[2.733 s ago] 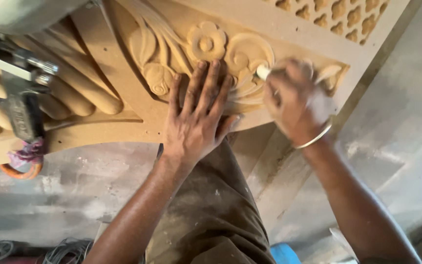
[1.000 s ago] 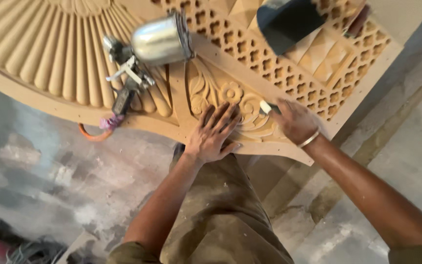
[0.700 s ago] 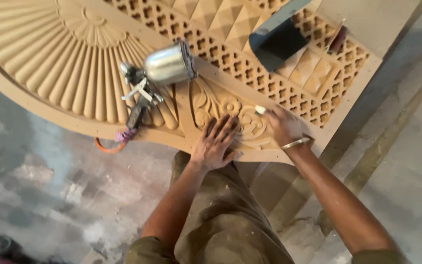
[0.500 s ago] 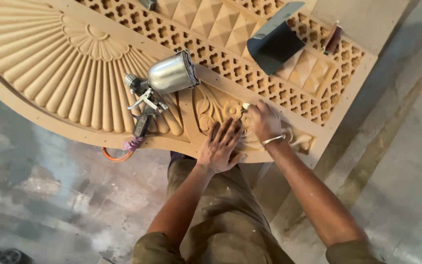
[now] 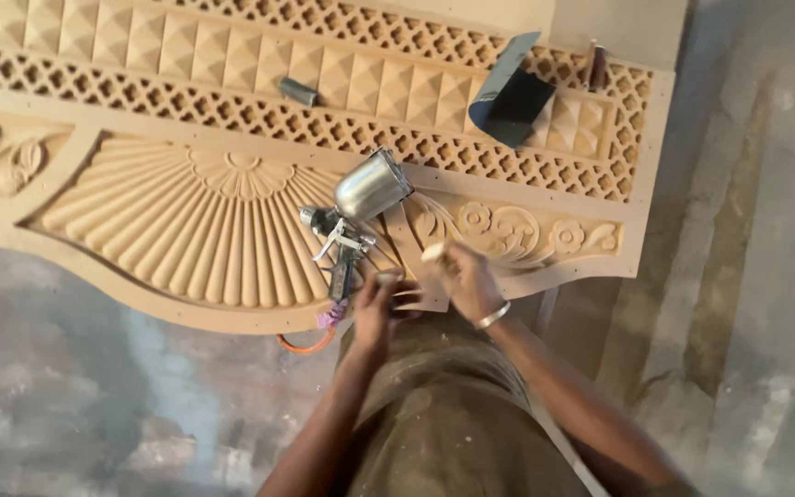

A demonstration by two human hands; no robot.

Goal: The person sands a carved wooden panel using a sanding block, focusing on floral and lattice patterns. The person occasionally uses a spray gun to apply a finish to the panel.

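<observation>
At the frame's centre, both hands meet over the carved wooden panel: the right hand pinches a small pale piece, while the left hand is blurred, its grip unclear. Just left lies a shiny metal spray gun on the fluted fan.

Soft, even daylight covers your view, moderately bright, with no hard shadows on the carved wooden panel; the relief shows only gentle shading in its grooves. A bright highlight sits on the metal cup of the spray gun, resting on the panel. Just below the gun, your left hand and right hand are smeared by motion blur, their fingers indistinct. The concrete floor below the panel looks soft and mottled, with little detail.
</observation>
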